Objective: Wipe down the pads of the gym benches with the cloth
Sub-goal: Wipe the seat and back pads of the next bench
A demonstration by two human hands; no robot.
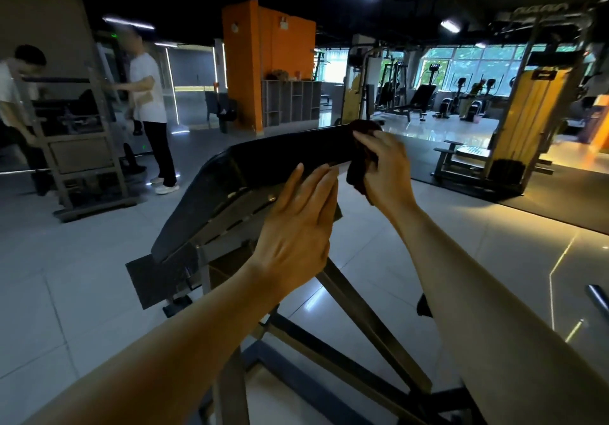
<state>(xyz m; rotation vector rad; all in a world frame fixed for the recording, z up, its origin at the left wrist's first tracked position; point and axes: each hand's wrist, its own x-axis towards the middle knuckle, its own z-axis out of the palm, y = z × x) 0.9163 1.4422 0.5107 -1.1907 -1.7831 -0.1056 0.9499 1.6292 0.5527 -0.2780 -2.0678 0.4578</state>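
1. Head view, pad: a black pad [263,157] is seen tilted on a grey metal frame [362,322]; its far end is raised towards the upper right and its near end slopes down to the lower left; the underside, with a metal plate [237,207] and bolts, is turned towards the camera.
2. Head view, left hand: the left hand [296,227] is laid against the pad's near edge and underside; its fingers [318,182] are held straight and close together, pointing up; nothing is gripped by them.
3. Head view, right hand: the right hand [385,167] is placed at the pad's raised end; a dark cloth [359,157] is held in it, with the fingers curled round the cloth.
4. Head view, cloth: the cloth is draped over the end of the pad, touching it; part is seen above the hand and part hangs below the pad's edge.
5. Head view, floor: grey tiles [82,276] are seen under the frame; a dark mat [560,200] lies to the right.
6. Head view, background: two people in white tops [146,88] are seen at the left beside a grey rack [82,147]; an orange pillar [244,62] stands in the middle; a yellow machine [534,105] stands at the right; windows [461,65] are seen beyond more equipment.
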